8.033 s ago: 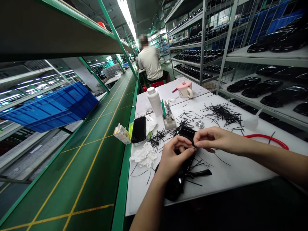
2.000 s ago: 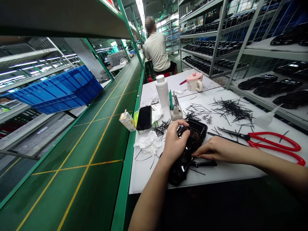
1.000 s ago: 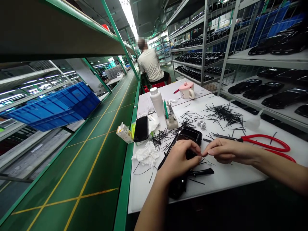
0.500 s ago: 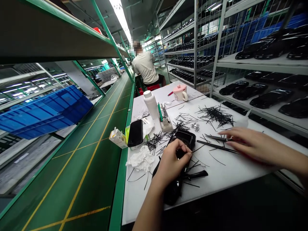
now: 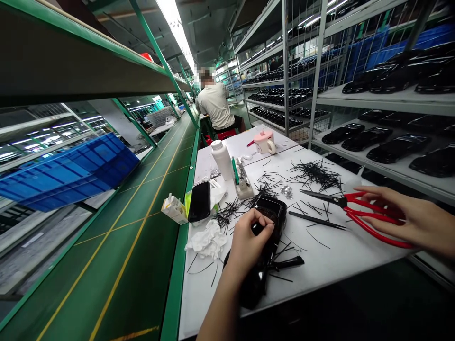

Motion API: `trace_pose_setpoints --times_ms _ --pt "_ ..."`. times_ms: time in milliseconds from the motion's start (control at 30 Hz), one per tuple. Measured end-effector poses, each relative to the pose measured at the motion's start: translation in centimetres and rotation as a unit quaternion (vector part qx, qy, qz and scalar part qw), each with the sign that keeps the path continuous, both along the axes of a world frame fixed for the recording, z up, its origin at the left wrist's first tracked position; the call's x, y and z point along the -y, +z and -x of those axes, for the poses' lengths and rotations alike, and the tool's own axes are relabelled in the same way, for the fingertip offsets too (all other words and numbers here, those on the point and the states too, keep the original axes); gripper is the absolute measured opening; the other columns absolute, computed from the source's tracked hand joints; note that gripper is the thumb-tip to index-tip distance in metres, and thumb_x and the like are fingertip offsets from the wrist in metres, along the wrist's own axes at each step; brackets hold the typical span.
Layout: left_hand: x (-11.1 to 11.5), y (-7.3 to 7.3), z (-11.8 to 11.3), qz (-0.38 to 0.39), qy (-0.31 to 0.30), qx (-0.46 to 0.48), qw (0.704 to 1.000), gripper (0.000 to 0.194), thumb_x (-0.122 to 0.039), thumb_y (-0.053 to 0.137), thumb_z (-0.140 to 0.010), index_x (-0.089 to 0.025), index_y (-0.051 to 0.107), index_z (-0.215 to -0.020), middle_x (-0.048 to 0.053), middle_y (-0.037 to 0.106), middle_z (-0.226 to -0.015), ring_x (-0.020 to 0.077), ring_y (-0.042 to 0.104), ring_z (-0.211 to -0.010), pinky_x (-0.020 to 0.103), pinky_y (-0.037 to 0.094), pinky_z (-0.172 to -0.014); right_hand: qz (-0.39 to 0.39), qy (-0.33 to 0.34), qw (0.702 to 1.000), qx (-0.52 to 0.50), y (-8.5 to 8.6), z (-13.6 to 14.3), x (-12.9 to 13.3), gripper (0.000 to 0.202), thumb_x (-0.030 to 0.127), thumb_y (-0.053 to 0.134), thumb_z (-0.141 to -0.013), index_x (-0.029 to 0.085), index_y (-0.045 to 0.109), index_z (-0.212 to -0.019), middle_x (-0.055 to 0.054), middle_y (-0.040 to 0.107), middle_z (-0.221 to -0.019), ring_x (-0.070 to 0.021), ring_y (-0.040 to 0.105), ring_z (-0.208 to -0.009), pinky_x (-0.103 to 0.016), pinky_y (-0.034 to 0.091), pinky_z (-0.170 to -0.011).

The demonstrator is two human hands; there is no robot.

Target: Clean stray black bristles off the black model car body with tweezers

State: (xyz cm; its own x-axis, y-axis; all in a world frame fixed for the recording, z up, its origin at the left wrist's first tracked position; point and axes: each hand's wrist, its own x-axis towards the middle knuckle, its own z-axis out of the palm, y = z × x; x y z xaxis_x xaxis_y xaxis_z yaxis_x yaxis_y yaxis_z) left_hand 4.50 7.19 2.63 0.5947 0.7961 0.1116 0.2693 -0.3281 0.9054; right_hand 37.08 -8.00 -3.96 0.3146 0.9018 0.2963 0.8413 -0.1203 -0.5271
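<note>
My left hand (image 5: pixel 250 239) is closed in a pinch over a glossy black model car body (image 5: pixel 275 208) near the table's front edge; what its fingertips grip is hidden. At the right, my right hand (image 5: pixel 408 215) has its fingers around the handles of red-handled scissors (image 5: pixel 375 215), whose dark blades point left and lie nearly together. Just below the blades lies a black tweezer-like tool (image 5: pixel 316 220). A small black part (image 5: pixel 289 263) rests beside the car. Thin black strips (image 5: pixel 316 175) are scattered about and heaped behind the tools.
Crumpled tissue (image 5: pixel 208 240), a phone (image 5: pixel 199 202) and a small carton (image 5: pixel 174 209) line the left side. Behind stand a white bottle (image 5: pixel 221 160), a tool holder (image 5: pixel 243 187) and a pink cup (image 5: pixel 264 142). A green conveyor (image 5: pixel 138 227) runs alongside; racks (image 5: pixel 316 99) stand right.
My right hand has moved right and the red scissors, mostly hidden under it before, now show in its grasp. My left hand stays at the car, slightly shifted as the view moved.
</note>
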Motion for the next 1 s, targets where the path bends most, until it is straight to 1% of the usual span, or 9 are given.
trace_pose_setpoints --times_ms 33,100,200,300,433,600,733,900,1000 --pt "0.0 0.0 0.0 0.004 0.002 -0.002 1.000 0.024 -0.016 0.062 -0.081 -0.021 0.040 -0.072 0.001 0.069 -0.086 0.0179 0.061 -0.086 0.031 0.042 -0.084 -0.017 0.007 1.000 -0.001 0.2 0.8 0.0 0.064 0.056 0.062 -0.080 0.030 0.052 -0.137 -0.006 0.071 -0.119 -0.0256 0.073 -0.085 -0.030 0.061 -0.063" --pt "0.0 0.0 0.0 0.011 0.002 -0.003 1.000 0.024 -0.017 0.062 -0.081 -0.021 0.040 -0.072 0.001 0.069 -0.086 0.0179 0.061 -0.085 0.031 0.042 -0.084 -0.029 0.034 0.999 0.002 0.1 2.7 0.0 0.062 0.054 0.058 -0.084 0.028 0.050 -0.140 -0.008 0.069 -0.123 -0.0272 0.072 -0.092 -0.034 0.062 -0.072" --pt "0.1 0.1 0.0 0.026 0.004 0.009 1.000 0.025 -0.016 0.062 -0.080 -0.021 0.040 -0.072 0.001 0.069 -0.085 0.0171 0.061 -0.083 0.030 0.042 -0.082 -0.043 0.067 0.997 -0.004 -1.1 5.0 -0.1 0.054 0.051 0.057 -0.087 0.030 0.053 -0.137 -0.007 0.069 -0.122 -0.0278 0.072 -0.098 -0.035 0.061 -0.080" --pt "0.1 0.1 0.0 0.037 0.001 0.017 0.999 0.025 -0.015 0.063 -0.080 -0.021 0.040 -0.072 0.001 0.069 -0.083 0.0164 0.061 -0.082 0.029 0.043 -0.082 -0.023 0.126 0.991 -0.034 -2.9 6.2 0.0 0.052 0.046 0.060 -0.088 0.033 0.051 -0.138 -0.005 0.069 -0.123 -0.0245 0.073 -0.094 -0.030 0.062 -0.077" --pt "0.0 0.1 0.0 0.031 -0.006 0.011 0.999 0.025 -0.016 0.064 -0.081 -0.021 0.041 -0.071 0.001 0.069 -0.085 0.0170 0.062 -0.085 0.030 0.042 -0.084 0.003 0.156 0.986 -0.065 -4.2 7.0 0.1 0.052 0.041 0.062 -0.089 0.032 0.051 -0.139 -0.005 0.068 -0.125 -0.0230 0.072 -0.094 -0.026 0.061 -0.075" --pt "0.1 -0.1 0.1 0.027 -0.004 0.009 1.000 0.026 -0.016 0.064 -0.081 -0.021 0.040 -0.070 0.002 0.070 -0.086 0.0177 0.063 -0.086 0.031 0.042 -0.085 -0.005 0.180 0.982 -0.059 -4.0 7.4 -0.2 0.055 0.039 0.065 -0.088 0.030 0.052 -0.140 -0.006 0.068 -0.126 -0.0260 0.070 -0.102 -0.028 0.062 -0.079" --pt "0.1 0.0 0.0 0.028 -0.003 0.010 1.000 0.026 -0.015 0.064 -0.080 -0.021 0.041 -0.069 0.002 0.070 -0.085 0.0177 0.063 -0.085 0.030 0.043 -0.085 -0.006 0.192 0.980 -0.048 -3.9 7.5 -0.3 0.056 0.038 0.065 -0.088 0.030 0.052 -0.141 -0.006 0.071 -0.120 -0.0244 0.073 -0.093 -0.028 0.063 -0.074" --pt "0.1 0.1 0.1 0.031 -0.001 0.013 0.999 0.026 -0.017 0.064 -0.080 -0.021 0.041 -0.069 0.002 0.070 -0.085 0.0178 0.063 -0.086 0.030 0.043 -0.084 -0.009 0.196 0.979 -0.050 -4.0 7.4 -0.1 0.055 0.037 0.065 -0.088 0.030 0.054 -0.140 -0.004 0.071 -0.119 -0.0227 0.074 -0.088 -0.026 0.063 -0.070" --pt "0.2 0.0 0.1 0.028 -0.001 0.010 1.000 0.027 -0.017 0.065 -0.080 -0.021 0.041 -0.068 0.001 0.071 -0.085 0.0180 0.063 -0.086 0.030 0.043 -0.084 -0.003 0.192 0.980 -0.054 -4.0 7.3 0.0 0.051 0.037 0.065 -0.088 0.028 0.057 -0.138 -0.005 0.073 -0.115 -0.0213 0.074 -0.079 -0.024 0.061 -0.061"
